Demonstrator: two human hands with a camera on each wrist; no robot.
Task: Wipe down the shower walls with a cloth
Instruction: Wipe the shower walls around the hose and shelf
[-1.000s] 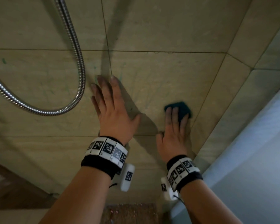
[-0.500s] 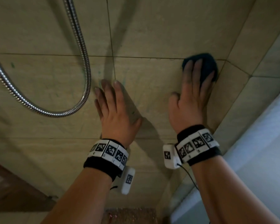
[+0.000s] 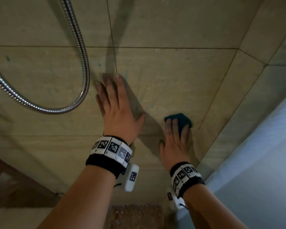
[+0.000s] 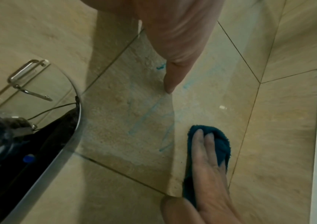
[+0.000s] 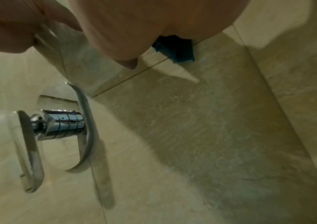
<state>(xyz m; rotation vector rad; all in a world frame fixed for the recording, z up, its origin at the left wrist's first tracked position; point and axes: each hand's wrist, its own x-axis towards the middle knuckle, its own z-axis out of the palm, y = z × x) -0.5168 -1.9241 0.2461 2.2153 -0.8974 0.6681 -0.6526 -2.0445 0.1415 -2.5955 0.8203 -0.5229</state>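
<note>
A person's 2 forearms reach forward from the bottom of the head view, each wearing a black wristband (image 3: 106,164) with a row of black-and-white square markers and a small white camera unit beneath it. Just beyond the bands, both hands lie against a beige tiled shower wall (image 3: 180,76) with thin dark grout lines.

The left hand (image 3: 117,113) rests flat on the tile, fingers straight and together, thumb spread to the right, holding nothing. The right hand (image 3: 175,142), lower and to its right, presses a dark teal cloth (image 3: 182,119) against the wall with straight fingers laid over it; the cloth's edge shows past the fingertips (image 4: 199,136). The cloth sits near the inside corner where this wall meets the next tiled wall on the right.

Faint teal streaks (image 4: 150,112) mark the tile between the 2 hands in the left wrist view.

Farther up and to the left, a ribbed silver shower hose (image 3: 79,52) hangs down the wall in a loop. The right wrist view shows a chrome shower control (image 5: 61,124) mounted on the wall. At the far right runs a pale frame (image 3: 262,146).
</note>
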